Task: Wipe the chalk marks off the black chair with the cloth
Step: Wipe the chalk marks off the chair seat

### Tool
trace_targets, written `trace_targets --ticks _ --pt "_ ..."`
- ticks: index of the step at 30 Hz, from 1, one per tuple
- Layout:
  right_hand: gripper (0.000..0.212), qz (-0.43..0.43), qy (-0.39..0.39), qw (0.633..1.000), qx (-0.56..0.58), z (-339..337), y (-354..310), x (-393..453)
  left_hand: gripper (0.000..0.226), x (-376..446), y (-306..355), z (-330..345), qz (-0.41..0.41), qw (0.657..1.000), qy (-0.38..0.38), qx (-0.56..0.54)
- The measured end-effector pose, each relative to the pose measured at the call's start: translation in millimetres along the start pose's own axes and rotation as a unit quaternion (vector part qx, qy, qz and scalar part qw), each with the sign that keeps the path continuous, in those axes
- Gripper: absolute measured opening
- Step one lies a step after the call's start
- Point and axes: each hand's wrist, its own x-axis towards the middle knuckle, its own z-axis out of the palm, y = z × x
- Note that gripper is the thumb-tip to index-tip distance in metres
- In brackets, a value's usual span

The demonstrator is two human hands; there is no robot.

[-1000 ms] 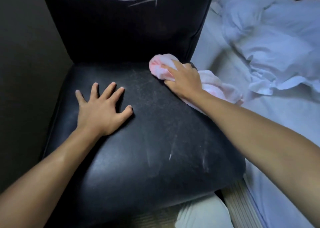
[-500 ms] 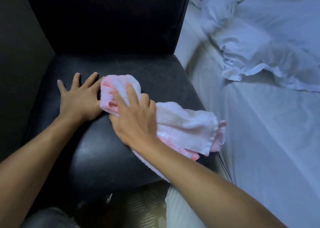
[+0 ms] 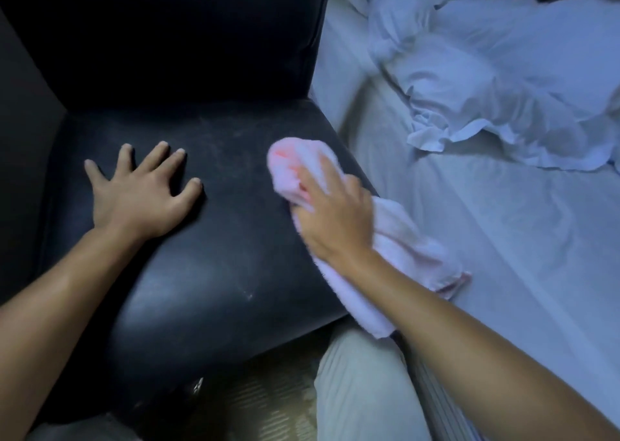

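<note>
Chair [image 3: 208, 272] beside bed [image 3: 503, 239]: left hand [image 3: 141, 199] splayed flat, right hand [image 3: 335, 219] gripping cloth [image 3: 396, 239].

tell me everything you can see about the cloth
The cloth is a soft, terry-looking towel, pale pink to white with brighter pink patches near its bunched front end. It lies crumpled along the right edge of the black chair seat, its tail trailing back and hanging off toward the bed. The right hand presses down on it, fingers spread over the bunched part. The left hand rests apart, not touching it.
</note>
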Motion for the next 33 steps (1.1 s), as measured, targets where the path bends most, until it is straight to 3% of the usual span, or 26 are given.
trace_targets --ticks 4,8,13,17,20,22,24,27,28,31,33 --pt "0.043 0.059 0.007 0.998 -0.022 0 68 4 0.083 -3 3 -2 0.001 1.000 -0.002 -0.001" --pt "0.047 0.098 0.046 0.994 0.001 3 60 0 0.081 -3 8 -2 -0.016 1.000 -0.013 0.006" --pt "0.049 0.053 0.089 0.992 0.071 -4 -18 -33 0.078 -2 13 -2 -0.024 0.999 -0.019 0.015" --pt "0.053 0.016 0.046 0.991 0.123 -15 -112 -68 0.080 -4 9 -1 -0.017 1.000 -0.016 0.017" --pt "0.056 -0.013 0.011 0.992 0.121 -24 -172 -83 0.089 -7 5 1 0.010 0.995 -0.036 0.097" --pt "0.056 -0.014 0.005 0.992 0.126 -25 -189 -84 0.078 -8 3 -2 0.015 0.998 -0.039 0.050" --pt "0.056 -0.027 0.019 0.991 0.133 -23 -185 -82 0.074 -9 3 -4 0.011 0.999 -0.041 0.019" --pt "0.059 -0.096 0.028 0.988 0.116 -20 -156 -78 0.100 -13 4 -1 0.024 0.989 -0.042 0.141" --pt "0.058 -0.099 0.034 0.988 0.115 -17 -142 -73 0.100 -11 5 -1 0.017 0.991 -0.047 0.124" --pt "0.051 -0.038 0.068 0.993 0.088 -6 -85 -47 0.081 -7 10 -6 -0.009 0.999 -0.030 0.013" --pt "0.049 -0.004 0.062 0.997 0.051 -4 -41 -30 0.077 -6 13 -5 -0.014 1.000 -0.017 0.011"
